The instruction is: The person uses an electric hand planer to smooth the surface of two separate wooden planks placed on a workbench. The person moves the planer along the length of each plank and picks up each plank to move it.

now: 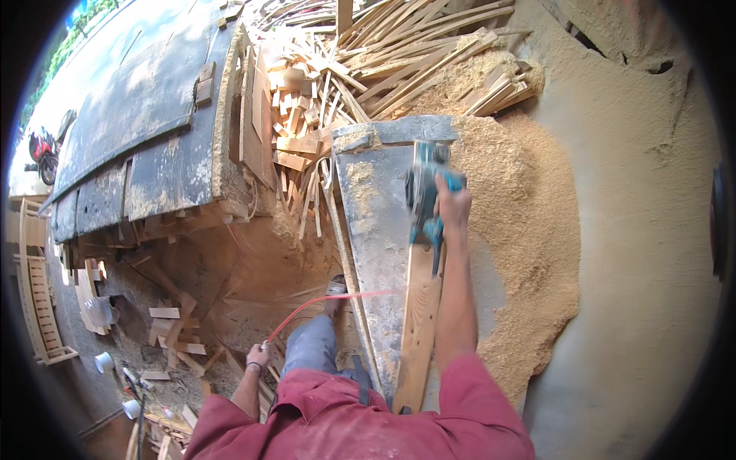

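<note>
My right hand (pixel 454 203) is wrapped round the handle of a teal and dark electric planer (pixel 424 192), slightly blurred. The planer rests on the far part of a long, narrow wooden board (pixel 420 314), which runs along the bench toward my body. Beneath the board is a worn grey bench top (pixel 376 230). At my left side, my left hand (pixel 258 356) is closed on a thin red cord (pixel 310 303). From that hand the cord arcs rightward over my leg and across the bench to the board.
Sawdust and shavings (pixel 529 230) are heaped right of the bench, against a plastered wall (pixel 636 230). Wood strips and offcuts (pixel 414 46) pile up beyond it. A large dark-topped table (pixel 138 138) stands at left. Wood scraps (pixel 180 333) and white containers (pixel 103 362) lie on the floor.
</note>
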A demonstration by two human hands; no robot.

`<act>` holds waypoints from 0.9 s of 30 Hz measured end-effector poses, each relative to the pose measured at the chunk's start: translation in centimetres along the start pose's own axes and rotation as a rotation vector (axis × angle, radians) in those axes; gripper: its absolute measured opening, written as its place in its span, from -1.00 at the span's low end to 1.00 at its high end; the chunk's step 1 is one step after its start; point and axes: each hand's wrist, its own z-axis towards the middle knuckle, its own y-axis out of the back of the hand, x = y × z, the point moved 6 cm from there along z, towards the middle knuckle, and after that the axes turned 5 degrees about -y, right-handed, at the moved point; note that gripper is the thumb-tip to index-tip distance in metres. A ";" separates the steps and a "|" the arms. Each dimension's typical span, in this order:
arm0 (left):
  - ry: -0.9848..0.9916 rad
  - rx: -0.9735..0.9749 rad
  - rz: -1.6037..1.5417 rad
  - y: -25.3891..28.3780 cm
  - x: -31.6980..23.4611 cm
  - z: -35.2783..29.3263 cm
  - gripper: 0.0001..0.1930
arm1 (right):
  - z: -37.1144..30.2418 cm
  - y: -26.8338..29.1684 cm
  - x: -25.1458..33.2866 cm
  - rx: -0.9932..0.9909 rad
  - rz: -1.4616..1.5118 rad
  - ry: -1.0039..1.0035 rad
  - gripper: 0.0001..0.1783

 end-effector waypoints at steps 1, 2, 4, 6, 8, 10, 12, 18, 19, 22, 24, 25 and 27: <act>0.012 -0.025 0.022 0.2 1.8 -0.6 -0.52 | -4.7 1.5 -0.2 0.068 0.105 -0.117 -0.63; 0.016 -0.012 0.079 -0.3 3.3 -1.2 -0.53 | -8.8 3.5 -1.7 0.085 0.118 -0.152 -0.66; -0.073 0.040 0.214 -0.8 5.0 -1.0 -0.56 | -16.8 8.7 -5.0 0.084 0.138 -0.197 -0.67; -0.115 0.103 0.285 -1.8 6.0 -3.2 -0.56 | -25.3 13.1 -7.6 0.085 0.123 -0.269 -0.63; -0.160 0.176 0.351 -2.0 5.6 -6.1 -0.53 | -33.2 17.6 -10.1 0.065 0.124 -0.301 -0.60; -0.199 0.206 0.393 -2.9 6.4 -8.7 -0.53 | -40.7 21.8 -12.7 0.034 0.118 -0.345 -0.58; -0.225 0.192 0.413 -5.6 8.6 -9.6 -0.54 | -47.6 26.1 -15.0 -0.008 0.100 -0.376 -0.56; -0.519 0.270 0.370 -13.2 12.3 -15.6 -0.55 | -64.2 35.8 -23.0 -0.240 0.063 -0.512 -0.54; -0.531 0.273 0.361 -14.0 13.9 -15.3 -0.54 | -66.3 36.8 -24.4 -0.250 0.062 -0.541 -0.55; -0.565 0.333 0.381 -15.9 16.2 -16.3 -0.55 | -72.0 39.5 -27.4 -0.324 0.086 -0.610 -0.55; -0.589 0.316 0.457 -15.8 18.5 -15.5 -0.54 | -74.7 39.8 -29.1 -0.344 0.112 -0.634 -0.54; -0.622 0.326 0.453 -15.8 17.9 -16.4 -0.55 | -76.3 40.3 -30.1 -0.372 0.104 -0.638 -0.54; -0.592 0.319 0.527 -14.7 16.6 -18.0 -0.55 | -78.9 41.1 -31.1 -0.413 0.120 -0.647 -0.53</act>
